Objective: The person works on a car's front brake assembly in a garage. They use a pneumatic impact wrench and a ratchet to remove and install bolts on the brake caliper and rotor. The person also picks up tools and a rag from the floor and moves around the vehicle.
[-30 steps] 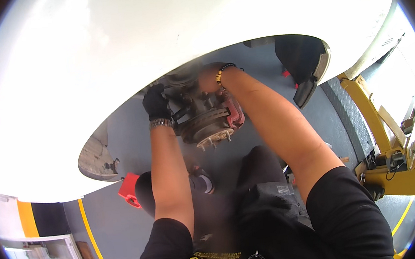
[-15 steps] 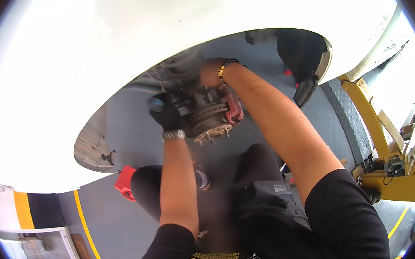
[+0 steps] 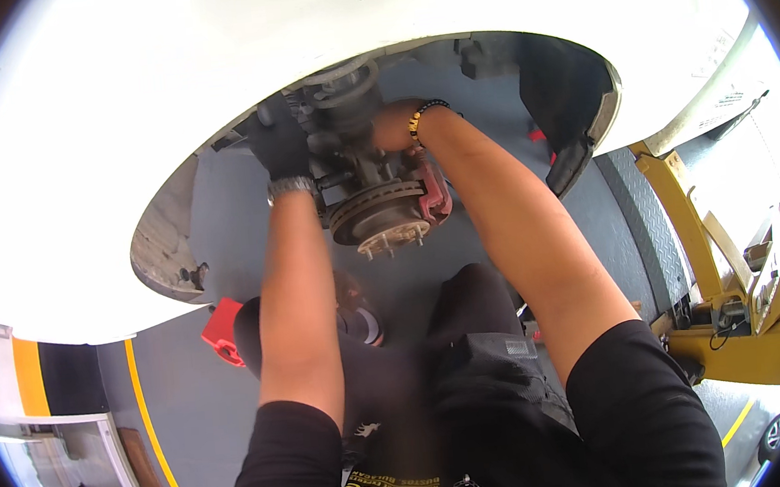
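Observation:
My left hand, in a black glove with a watch at the wrist, reaches up into the wheel arch beside the strut and coil spring. Its fingers are too dark to make out. On the other side of the strut is my right hand, bare, a beaded bracelet round its wrist; its fingers are hidden behind the suspension parts. Below both hands sits the brake disc, its hub bearing wheel studs and no wheel. A red brake caliper is on the disc's right edge.
The white car body curves over the work, with a dark arch liner at right. A red object stands left of my knee. Yellow lift parts stand at the right, beside a ridged metal plate.
My left hand has moved up and left, from beside the disc to deeper in the wheel arch. The right hand has stayed almost in place. The view has shifted slightly.

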`<action>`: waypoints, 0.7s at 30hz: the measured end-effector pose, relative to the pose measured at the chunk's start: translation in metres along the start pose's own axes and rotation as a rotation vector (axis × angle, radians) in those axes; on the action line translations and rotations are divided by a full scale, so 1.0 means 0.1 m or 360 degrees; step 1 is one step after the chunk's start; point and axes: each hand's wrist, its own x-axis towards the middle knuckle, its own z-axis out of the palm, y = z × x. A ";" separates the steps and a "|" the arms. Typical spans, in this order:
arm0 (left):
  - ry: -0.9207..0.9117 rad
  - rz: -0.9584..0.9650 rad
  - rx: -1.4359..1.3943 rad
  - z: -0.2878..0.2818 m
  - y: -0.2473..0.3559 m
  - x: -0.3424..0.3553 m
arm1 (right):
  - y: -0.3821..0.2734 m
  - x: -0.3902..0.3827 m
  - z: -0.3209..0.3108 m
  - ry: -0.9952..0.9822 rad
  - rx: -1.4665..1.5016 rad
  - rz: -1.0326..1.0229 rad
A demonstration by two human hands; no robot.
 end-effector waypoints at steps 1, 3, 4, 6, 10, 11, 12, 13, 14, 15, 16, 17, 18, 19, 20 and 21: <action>0.0063 0.0422 0.0418 0.10 -0.09 0.16 | 0.10 0.06 0.11 -0.0024 -0.0162 -0.0193; 0.0155 0.1137 0.1196 0.07 -0.45 0.60 | 0.13 0.15 0.45 0.0006 -0.0634 -0.0592; 0.0217 0.1439 0.1552 -0.11 -0.59 0.86 | 0.00 0.07 0.55 0.0102 -0.0936 -0.0793; 0.0336 0.1582 0.1693 -0.34 -0.72 1.10 | -0.23 -0.42 1.08 0.0675 -0.0656 -0.0503; 0.0058 0.0921 0.0707 -0.06 -0.62 0.50 | 0.02 -0.63 1.06 0.0744 0.0170 -0.0024; 0.0025 0.0608 0.0270 -0.04 -0.56 0.22 | 0.04 -0.66 1.05 0.0662 0.0167 0.0018; -0.0159 0.0169 -0.0250 0.03 -0.18 -0.47 | 0.19 -0.66 1.02 0.0591 0.0177 0.0112; -0.0069 0.0730 0.0111 -0.27 -0.26 -0.72 | 0.06 -0.62 0.89 0.0561 0.0180 0.0070; 0.0025 0.1279 0.0459 -0.45 -0.37 -0.88 | -0.02 -0.57 0.81 0.0591 0.0140 0.0021; 0.0116 0.1267 0.0253 -0.47 -0.32 -0.92 | -0.10 -0.54 0.77 0.0610 0.0103 -0.0020; 0.0195 0.1261 0.0027 -0.43 -0.30 -0.98 | -0.12 -0.52 0.75 0.0620 0.0058 -0.0041; 0.0175 0.0970 -0.0089 -0.37 -0.31 -0.80 | -0.10 -0.52 0.74 0.0621 0.0084 -0.0019; 0.0161 0.0671 -0.0214 -0.29 -0.34 -0.64 | -0.08 -0.53 0.76 0.0603 0.0107 0.0008; 0.0030 0.0051 -0.0654 -0.01 -0.20 -0.39 | 0.00 -0.53 0.85 0.0565 0.0129 0.0056; -0.0164 -0.0165 -0.0398 0.28 0.06 -0.25 | 0.10 -0.56 0.90 0.0559 0.0089 0.0129; -0.0179 0.0138 0.0000 0.02 -0.35 0.33 | -0.13 -0.57 0.83 0.0590 0.0058 0.0048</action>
